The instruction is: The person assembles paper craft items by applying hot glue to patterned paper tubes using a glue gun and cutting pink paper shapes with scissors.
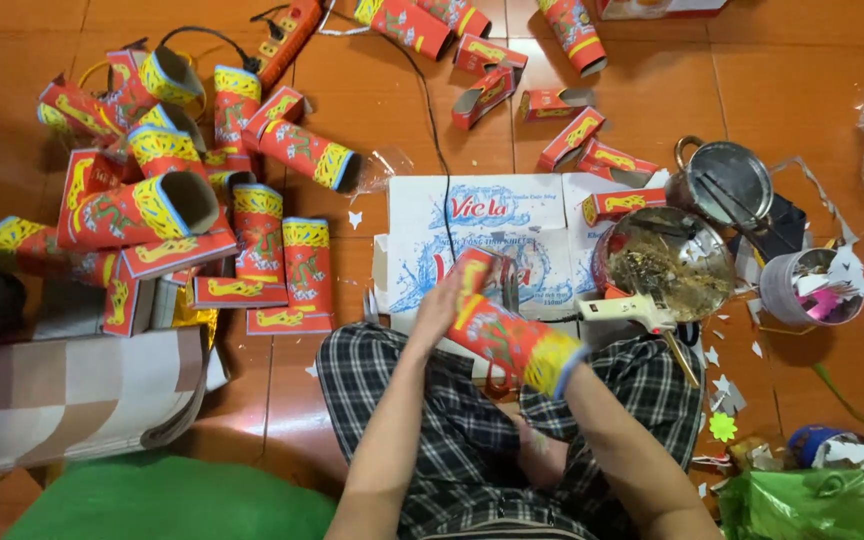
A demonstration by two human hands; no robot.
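Light, crushable paper tube point(507, 335): right hand point(564, 375) is hidden inside its end, fingers unseen; left hand point(439, 305) presses flat, fingers together, outside

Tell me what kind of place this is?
Probably a home floor used as a craft workspace: orange floor tiles, a heap of red-and-yellow printed paper tubes, and a cream hot glue gun on flattened white cardboard.

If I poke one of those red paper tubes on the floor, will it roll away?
Probably. The red tube lies on its side on smooth tiles, so it might roll. It looks hollow and thin-walled, so likely light and easy to squash.
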